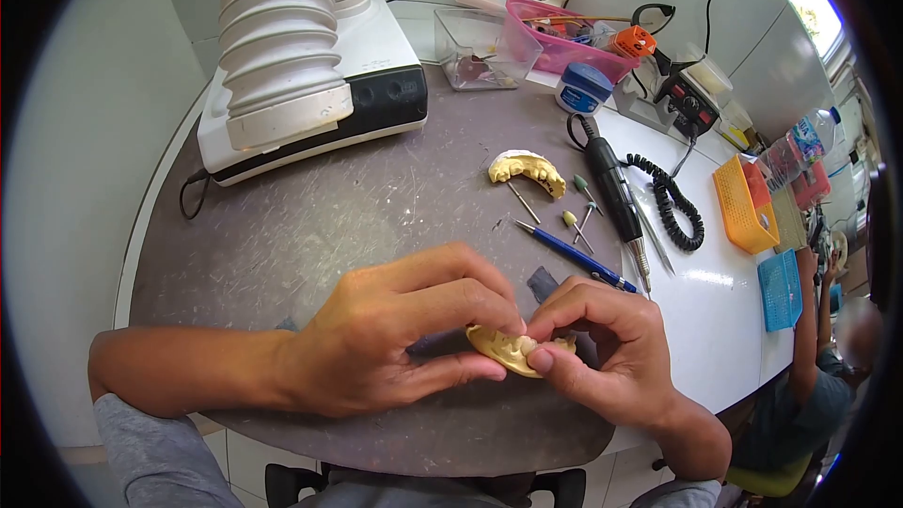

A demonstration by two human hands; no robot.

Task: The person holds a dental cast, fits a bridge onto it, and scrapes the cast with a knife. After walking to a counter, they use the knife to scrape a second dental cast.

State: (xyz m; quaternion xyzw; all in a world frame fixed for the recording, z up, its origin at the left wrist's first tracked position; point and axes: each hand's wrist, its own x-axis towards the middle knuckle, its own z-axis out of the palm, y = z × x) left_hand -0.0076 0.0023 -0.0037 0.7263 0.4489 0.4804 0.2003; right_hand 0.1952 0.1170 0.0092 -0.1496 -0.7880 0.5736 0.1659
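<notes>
A yellow dental cast (503,350) is held low over the near part of the grey work surface, between my two hands. My left hand (400,334) is closed on its left side, with the thumb under the near edge and the fingertips at the top. My right hand (607,348) pinches the right side, its thumb pressed by a pale tooth (523,344) on the cast. The fingers cover part of the cast. Beyond the hands lies a second dental cast (527,170), yellow with a white base. A blue mechanical pencil (576,254) rests just past my right hand.
A black dental handpiece (611,179) with a coiled cord lies right of several mounted burs (572,221). At the back left stands a white extraction unit (395,56) with a ribbed hose (282,38). A pink basket (536,33) holds tools. Another person (800,414) sits far right.
</notes>
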